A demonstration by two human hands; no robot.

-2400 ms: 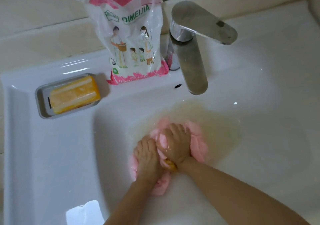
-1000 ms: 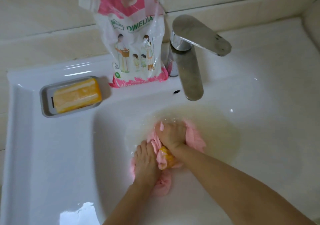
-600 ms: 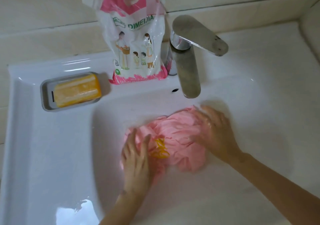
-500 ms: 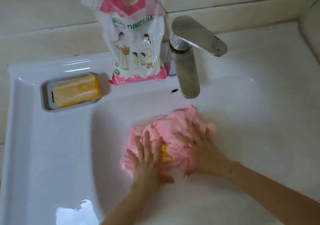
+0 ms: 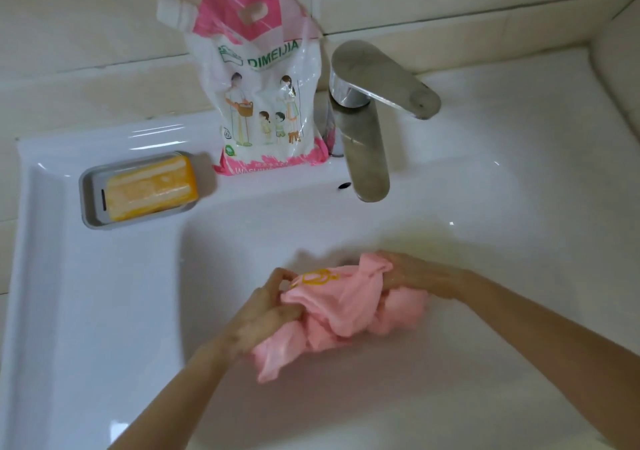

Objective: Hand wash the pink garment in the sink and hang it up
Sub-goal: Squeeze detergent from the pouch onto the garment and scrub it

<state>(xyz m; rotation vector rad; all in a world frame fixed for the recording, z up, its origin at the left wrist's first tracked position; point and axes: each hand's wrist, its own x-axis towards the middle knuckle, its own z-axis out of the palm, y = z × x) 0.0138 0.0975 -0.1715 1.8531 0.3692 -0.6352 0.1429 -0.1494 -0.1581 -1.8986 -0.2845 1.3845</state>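
Garment (image 5: 346, 307) no longer pressed flat: bunched up, pinched by left hand (image 5: 266, 314) and right hand (image 5: 412, 276). Scrubbing likely continues; hanging pending.

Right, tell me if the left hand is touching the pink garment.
Touching. The head view shows the left hand pinching an edge of the pink garment between thumb and fingers.
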